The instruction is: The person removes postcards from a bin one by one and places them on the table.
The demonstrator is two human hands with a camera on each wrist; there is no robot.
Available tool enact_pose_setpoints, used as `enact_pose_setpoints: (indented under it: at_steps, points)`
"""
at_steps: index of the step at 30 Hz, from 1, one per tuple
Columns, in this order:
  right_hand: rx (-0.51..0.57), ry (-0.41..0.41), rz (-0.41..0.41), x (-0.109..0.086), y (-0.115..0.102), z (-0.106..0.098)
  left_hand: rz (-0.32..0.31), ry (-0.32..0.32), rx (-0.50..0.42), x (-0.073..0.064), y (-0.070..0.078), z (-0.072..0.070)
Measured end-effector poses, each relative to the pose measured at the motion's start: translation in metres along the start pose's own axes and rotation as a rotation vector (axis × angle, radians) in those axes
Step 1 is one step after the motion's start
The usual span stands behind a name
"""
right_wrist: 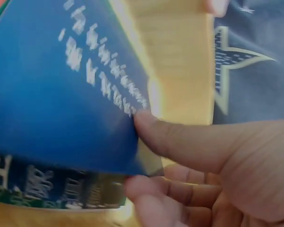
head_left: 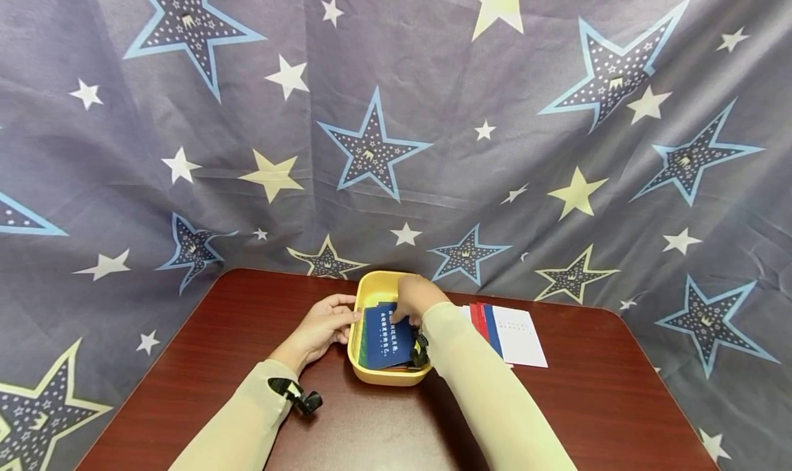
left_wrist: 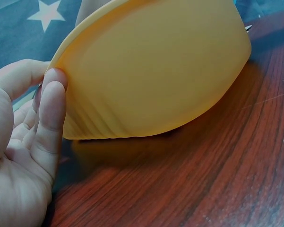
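A yellow plastic bin [head_left: 390,377] stands on the table with several printed cards inside. In the head view my left hand [head_left: 322,326] is at the bin's left side. The left wrist view shows its fingers [left_wrist: 51,106] pinching the bin [left_wrist: 151,71] near the rim. My right hand [head_left: 417,298] reaches down into the bin from the right. Its thumb lies on top of a dark blue card [head_left: 383,340] with white writing, and its other fingers curl below that card's edge. In the right wrist view, another card with gold and white lettering [right_wrist: 38,182] shows under the blue card [right_wrist: 61,109].
To the right of the bin, red and blue cards [head_left: 485,323] and a white card with small print [head_left: 520,337] lie overlapping on the reddish-brown table [head_left: 606,388]. A grey curtain with stars [head_left: 433,182] hangs behind the table. Black straps [head_left: 293,394] circle the wrists.
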State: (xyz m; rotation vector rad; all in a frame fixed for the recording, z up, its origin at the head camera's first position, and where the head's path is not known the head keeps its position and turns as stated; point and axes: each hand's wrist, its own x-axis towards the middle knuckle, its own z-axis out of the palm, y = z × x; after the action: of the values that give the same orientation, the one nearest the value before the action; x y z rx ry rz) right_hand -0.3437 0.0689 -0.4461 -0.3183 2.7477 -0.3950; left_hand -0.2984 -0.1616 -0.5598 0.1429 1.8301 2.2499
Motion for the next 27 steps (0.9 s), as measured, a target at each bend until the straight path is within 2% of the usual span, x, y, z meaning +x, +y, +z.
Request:
enact_pose_setpoints:
  at_steps: [4,9,20,27]
  points:
    - [0.059,0.091,-0.048,-0.009,0.007,-0.015,0.0,0.008,-0.001,0.001,0.0,-0.001]
    - [0.132,0.228,-0.044,-0.017,0.025,-0.025,0.001,0.001,-0.005,0.001,0.0,-0.001]
    - [0.538,0.388,-0.069,-0.052,0.097,-0.034,-0.003,-0.005,-0.006,-0.002,0.0,0.002]
    - [0.589,0.494,-0.075,-0.07,0.14,-0.038,-0.009,0.008,-0.012,-0.003,0.003,0.001]
